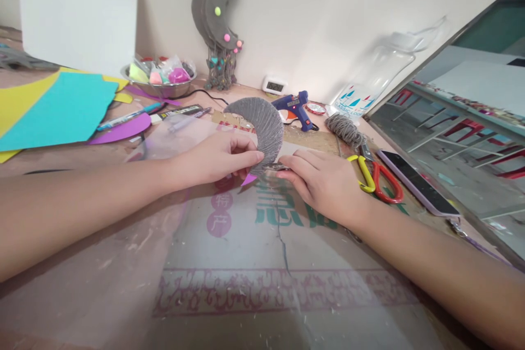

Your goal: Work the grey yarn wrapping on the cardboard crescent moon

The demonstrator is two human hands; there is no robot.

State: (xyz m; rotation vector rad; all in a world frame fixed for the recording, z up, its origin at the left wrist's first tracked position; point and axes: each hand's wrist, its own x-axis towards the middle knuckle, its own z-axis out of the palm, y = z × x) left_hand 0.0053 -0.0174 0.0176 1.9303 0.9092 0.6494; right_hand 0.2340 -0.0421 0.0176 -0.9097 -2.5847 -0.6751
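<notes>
Grey yarn-wrapped crescent (262, 126) held upright on counter (82, 284).
Lower tip pinched in left hand (221, 161) grip; right hand (324, 183) touching it from right, grasp cannot be told.

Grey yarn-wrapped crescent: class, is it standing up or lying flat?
Standing up: the grey yarn-wrapped crescent rises on edge, pinched by the left hand, right hand at its lower tip.

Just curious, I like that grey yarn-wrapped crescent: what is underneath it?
A small purple tip peeks out below the grey crescent, which the left hand grips and the right hand touches, over printed cardboard. Whatever else lies under it is covered by the crescent and fingers.
</notes>
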